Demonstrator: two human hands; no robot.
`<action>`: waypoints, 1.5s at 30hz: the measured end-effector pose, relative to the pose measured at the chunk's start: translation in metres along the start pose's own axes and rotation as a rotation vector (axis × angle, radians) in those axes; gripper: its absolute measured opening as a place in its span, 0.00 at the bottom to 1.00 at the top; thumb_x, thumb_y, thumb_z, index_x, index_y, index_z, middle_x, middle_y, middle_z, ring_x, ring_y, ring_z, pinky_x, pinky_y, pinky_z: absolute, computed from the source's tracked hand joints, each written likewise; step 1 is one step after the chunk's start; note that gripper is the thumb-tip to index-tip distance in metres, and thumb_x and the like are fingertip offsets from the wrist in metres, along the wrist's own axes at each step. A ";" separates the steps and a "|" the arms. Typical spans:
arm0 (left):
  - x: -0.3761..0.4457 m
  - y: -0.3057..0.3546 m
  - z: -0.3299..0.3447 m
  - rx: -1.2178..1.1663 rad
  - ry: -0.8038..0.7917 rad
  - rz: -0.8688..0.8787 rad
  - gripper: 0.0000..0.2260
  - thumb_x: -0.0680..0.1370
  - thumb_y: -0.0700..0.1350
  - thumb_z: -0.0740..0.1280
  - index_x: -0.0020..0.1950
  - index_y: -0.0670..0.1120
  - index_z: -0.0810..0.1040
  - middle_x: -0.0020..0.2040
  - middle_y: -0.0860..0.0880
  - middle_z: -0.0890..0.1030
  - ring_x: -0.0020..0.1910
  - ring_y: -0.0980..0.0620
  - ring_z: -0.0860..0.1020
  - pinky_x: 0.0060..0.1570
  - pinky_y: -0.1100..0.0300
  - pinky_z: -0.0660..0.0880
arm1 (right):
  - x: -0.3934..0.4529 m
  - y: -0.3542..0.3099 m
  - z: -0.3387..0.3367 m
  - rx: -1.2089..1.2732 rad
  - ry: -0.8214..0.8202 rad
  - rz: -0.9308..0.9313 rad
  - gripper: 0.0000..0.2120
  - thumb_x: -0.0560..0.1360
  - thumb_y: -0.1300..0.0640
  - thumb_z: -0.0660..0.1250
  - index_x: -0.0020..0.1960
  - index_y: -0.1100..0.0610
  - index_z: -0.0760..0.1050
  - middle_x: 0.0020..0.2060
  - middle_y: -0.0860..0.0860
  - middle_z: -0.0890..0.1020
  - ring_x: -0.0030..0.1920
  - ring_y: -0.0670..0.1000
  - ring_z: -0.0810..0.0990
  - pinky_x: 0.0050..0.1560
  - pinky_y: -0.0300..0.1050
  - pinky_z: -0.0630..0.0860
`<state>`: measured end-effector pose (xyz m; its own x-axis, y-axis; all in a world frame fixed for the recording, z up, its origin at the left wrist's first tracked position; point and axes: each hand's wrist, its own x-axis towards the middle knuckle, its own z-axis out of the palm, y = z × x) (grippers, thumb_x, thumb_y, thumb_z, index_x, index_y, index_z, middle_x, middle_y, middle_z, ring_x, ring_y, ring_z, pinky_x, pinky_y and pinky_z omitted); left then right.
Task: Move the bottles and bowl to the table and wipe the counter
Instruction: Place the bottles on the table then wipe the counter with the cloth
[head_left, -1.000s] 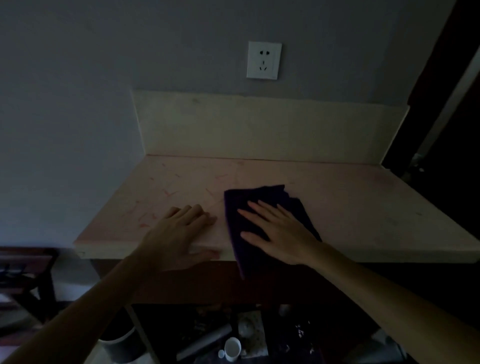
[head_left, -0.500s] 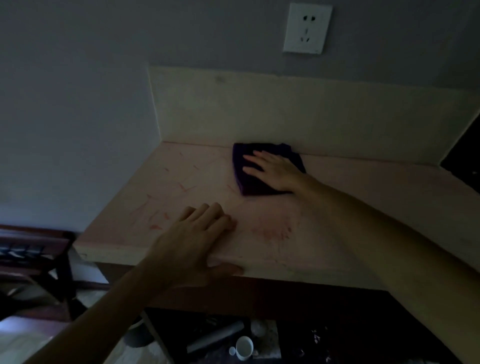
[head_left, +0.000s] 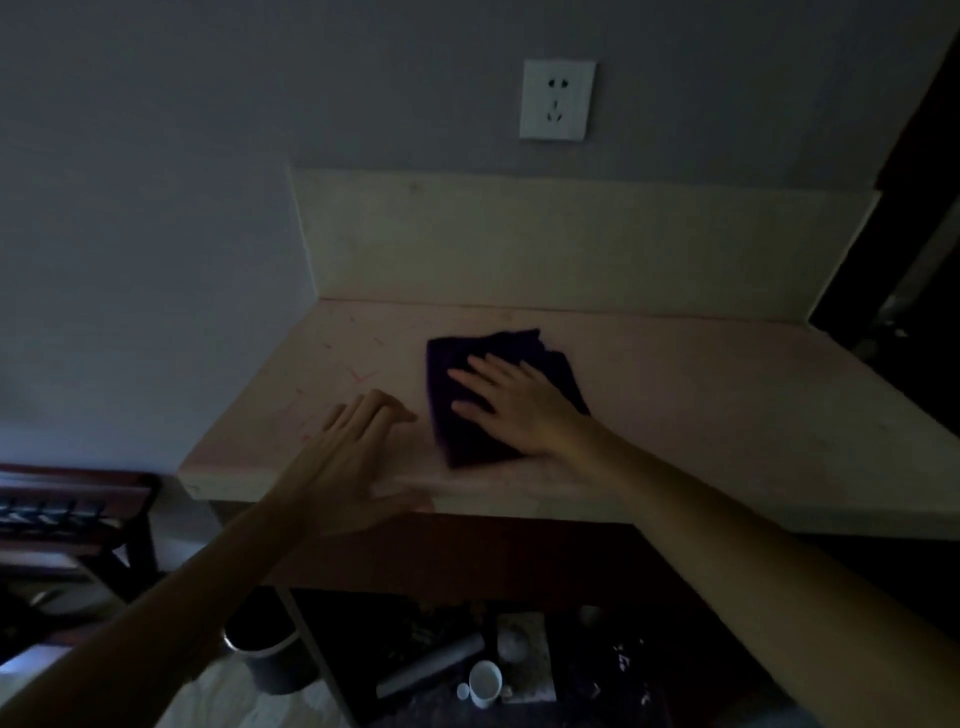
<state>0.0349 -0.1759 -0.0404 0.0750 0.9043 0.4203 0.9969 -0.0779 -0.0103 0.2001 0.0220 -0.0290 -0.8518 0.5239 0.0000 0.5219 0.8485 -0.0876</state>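
Dim desk (head_left: 727, 415): right hand (head_left: 511, 402) spread flat, pressing purple cloth (head_left: 457, 415) to wipe; left hand (head_left: 358, 447) beside cloth, fingers together, likely bracing.

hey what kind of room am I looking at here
Probably a dim kitchen or utility corner: a pale counter with a backsplash, a wall socket above, and a cup among clutter underneath.

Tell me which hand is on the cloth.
The right hand, laid flat with fingers spread on the dark purple cloth. The left hand rests on the bare counter edge beside it, apart from the cloth.
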 end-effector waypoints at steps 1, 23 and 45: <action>-0.007 -0.008 -0.005 0.001 0.011 0.000 0.36 0.69 0.73 0.65 0.64 0.46 0.73 0.59 0.49 0.74 0.55 0.48 0.76 0.52 0.55 0.69 | -0.018 -0.011 0.002 -0.001 0.010 -0.023 0.32 0.77 0.31 0.38 0.78 0.40 0.47 0.80 0.45 0.48 0.79 0.48 0.45 0.78 0.55 0.44; -0.038 -0.116 -0.006 0.097 -0.147 0.170 0.36 0.76 0.72 0.55 0.69 0.45 0.73 0.66 0.47 0.74 0.60 0.46 0.75 0.60 0.53 0.69 | 0.164 -0.016 0.000 0.000 -0.044 0.085 0.30 0.78 0.32 0.43 0.78 0.39 0.49 0.80 0.45 0.50 0.79 0.48 0.47 0.76 0.55 0.47; -0.064 -0.141 -0.013 -0.032 -0.019 -0.009 0.38 0.69 0.76 0.60 0.61 0.46 0.72 0.57 0.50 0.73 0.53 0.51 0.73 0.53 0.57 0.68 | -0.002 -0.131 0.016 0.028 0.009 0.000 0.32 0.76 0.28 0.40 0.78 0.37 0.45 0.79 0.40 0.46 0.78 0.43 0.43 0.78 0.53 0.44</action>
<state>-0.1110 -0.2286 -0.0542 0.0667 0.9129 0.4028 0.9963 -0.0827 0.0224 0.1330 -0.0918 -0.0332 -0.8511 0.5250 0.0084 0.5207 0.8459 -0.1155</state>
